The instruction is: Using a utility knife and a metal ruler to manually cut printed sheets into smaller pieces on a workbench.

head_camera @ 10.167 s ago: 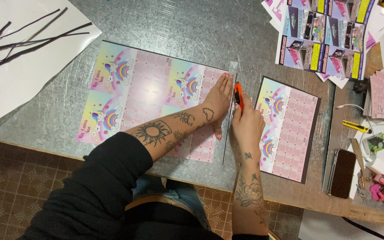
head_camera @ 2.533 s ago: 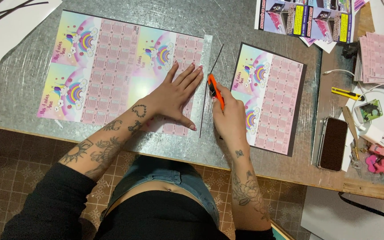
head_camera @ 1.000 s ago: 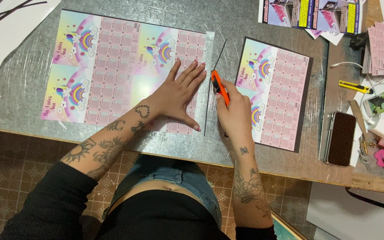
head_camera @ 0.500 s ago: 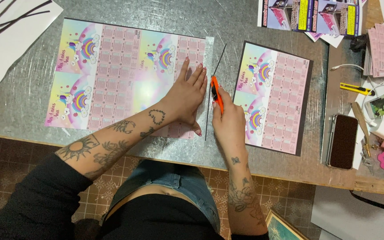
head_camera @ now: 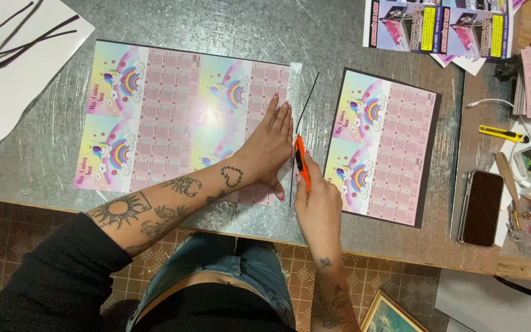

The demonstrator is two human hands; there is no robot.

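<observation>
Here my left hand (head_camera: 270, 147) presses flat, fingers spread, on the thin, floppy pastel rainbow calendar sheet (head_camera: 182, 117); my right hand (head_camera: 318, 200) grips the light orange utility knife (head_camera: 302, 163) along its edge.

The scene is seen from a single head-worn camera, aimed almost straight down at the metal counter (head_camera: 228, 18) from close above. The near counter edge and tiled floor (head_camera: 7, 227) are taken in, with forearms entering from the bottom edge.
</observation>
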